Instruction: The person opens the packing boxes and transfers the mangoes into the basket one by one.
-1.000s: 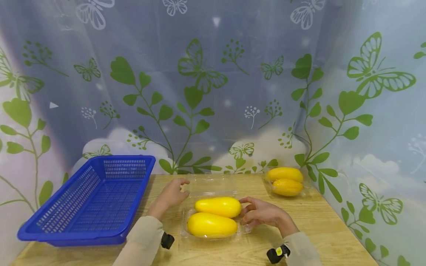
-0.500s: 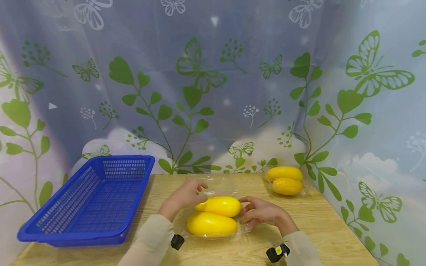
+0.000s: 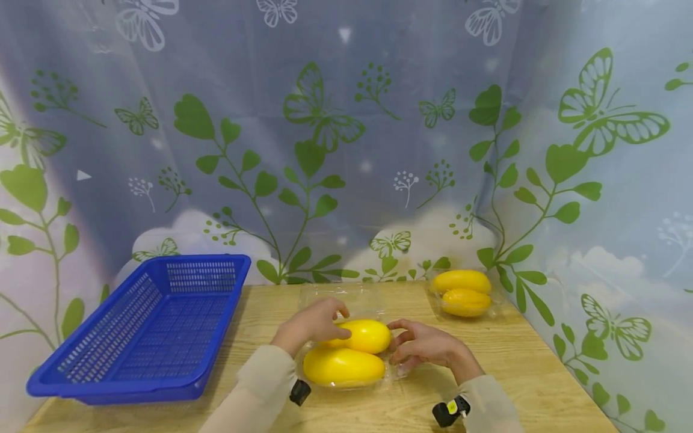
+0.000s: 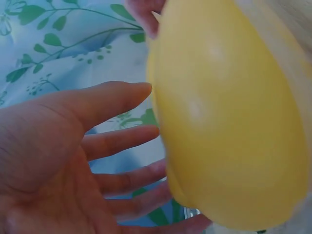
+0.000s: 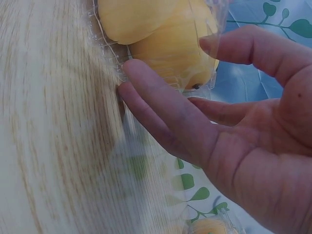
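Two smooth yellow oblong fruits lie in a clear plastic clamshell box (image 3: 346, 387) at the table's middle, its see-through lid (image 3: 346, 294) folded back behind it. My left hand (image 3: 313, 325) is over the left end of the far fruit (image 3: 370, 334), thumb and fingers spread. In the left wrist view, its straight fingers reach toward a large yellow fruit (image 4: 229, 112), fingertips right at its edge. The near fruit (image 3: 343, 365) lies in front. At the box's right side rests my right hand (image 3: 433, 347), fingers loosely bent, fingertips near the clear wall (image 5: 219, 24) in the right wrist view.
To the left stands a blue perforated plastic basket (image 3: 141, 392). A second clear box (image 3: 497, 305) with two yellow fruits (image 3: 462, 281) sits at the back right. Behind the wooden table (image 3: 411, 409) hangs a patterned curtain (image 3: 357, 180).
My left hand has moved right, from beside the open lid to over the far fruit's left end. My right hand stays at the box's right side; the fruits lie as before.
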A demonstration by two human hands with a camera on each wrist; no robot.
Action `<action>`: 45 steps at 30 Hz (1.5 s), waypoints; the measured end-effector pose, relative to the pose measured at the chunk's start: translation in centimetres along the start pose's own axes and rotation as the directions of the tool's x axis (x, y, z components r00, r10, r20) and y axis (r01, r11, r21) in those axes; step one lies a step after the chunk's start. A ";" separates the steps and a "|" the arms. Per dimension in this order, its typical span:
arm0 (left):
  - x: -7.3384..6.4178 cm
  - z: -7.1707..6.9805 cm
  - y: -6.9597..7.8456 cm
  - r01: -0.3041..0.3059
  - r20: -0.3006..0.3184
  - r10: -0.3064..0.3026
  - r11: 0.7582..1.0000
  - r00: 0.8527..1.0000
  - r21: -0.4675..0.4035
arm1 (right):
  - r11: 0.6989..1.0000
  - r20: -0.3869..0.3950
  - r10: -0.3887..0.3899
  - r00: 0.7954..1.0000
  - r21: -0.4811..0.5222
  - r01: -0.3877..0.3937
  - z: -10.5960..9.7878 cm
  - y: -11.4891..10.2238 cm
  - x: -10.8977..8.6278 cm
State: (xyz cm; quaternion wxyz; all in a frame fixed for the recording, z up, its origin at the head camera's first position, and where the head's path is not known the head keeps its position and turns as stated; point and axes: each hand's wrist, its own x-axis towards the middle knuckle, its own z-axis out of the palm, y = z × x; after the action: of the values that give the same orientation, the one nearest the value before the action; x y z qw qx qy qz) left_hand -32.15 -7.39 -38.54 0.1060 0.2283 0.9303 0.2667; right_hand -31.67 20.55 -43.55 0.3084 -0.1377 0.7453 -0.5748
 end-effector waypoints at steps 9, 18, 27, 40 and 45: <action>0.4 0.7 -0.6 0.090 0.058 -0.088 0.996 0.994 -0.027 | 1.000 -0.005 -0.001 1.000 0.006 0.001 0.0 0.2 0.1; 0.6 0.6 -0.5 0.080 0.035 -0.080 0.997 0.996 -0.020 | 1.000 -0.007 -0.002 1.000 0.012 0.002 -0.1 0.5 0.3; 0.7 0.3 0.2 0.080 -0.003 -0.080 0.997 0.997 0.018 | 1.000 -0.013 0.007 1.000 0.002 -0.007 -0.1 0.4 0.4; 0.6 0.9 0.8 0.038 -0.009 -0.038 0.999 0.999 0.015 | 1.000 -0.023 0.005 1.000 -0.010 -0.006 -0.1 0.5 0.6; 0.8 1.0 1.0 0.031 0.011 -0.031 0.999 0.999 0.041 | 1.000 -0.024 0.003 1.000 -0.009 -0.004 0.0 0.5 0.6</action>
State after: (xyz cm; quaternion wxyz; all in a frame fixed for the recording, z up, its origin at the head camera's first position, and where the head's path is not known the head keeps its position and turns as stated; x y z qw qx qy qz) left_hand -32.17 -5.81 -38.88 0.1109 0.2174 0.9384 0.2446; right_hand -32.03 20.38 -44.18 0.3000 -0.1310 0.7518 -0.5724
